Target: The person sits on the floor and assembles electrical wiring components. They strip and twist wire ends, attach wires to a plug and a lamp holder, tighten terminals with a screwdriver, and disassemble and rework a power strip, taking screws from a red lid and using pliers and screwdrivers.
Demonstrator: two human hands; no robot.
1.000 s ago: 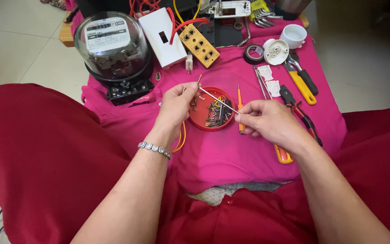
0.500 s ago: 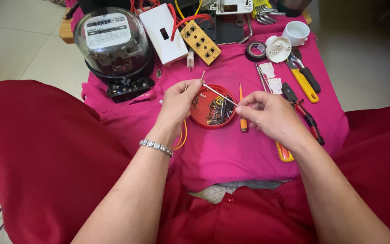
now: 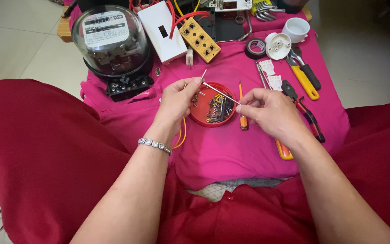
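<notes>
While the round red dish (image 3: pixel 213 106) holds metal screws, both hands' fingers (image 3: pixel 249 107) pinch a thin stiff wire (image 3: pixel 221 93).

Single cam on my head, pitched steeply down over my lap. Close range: my forearms enter from the bottom edge, my left hand (image 3: pixel 177 101) and right hand (image 3: pixel 271 113) sit mid-frame. Pink cloth (image 3: pixel 231 149) fills the centre, floor tiles (image 3: pixel 19 40) show top left. No second view to overlap.
</notes>
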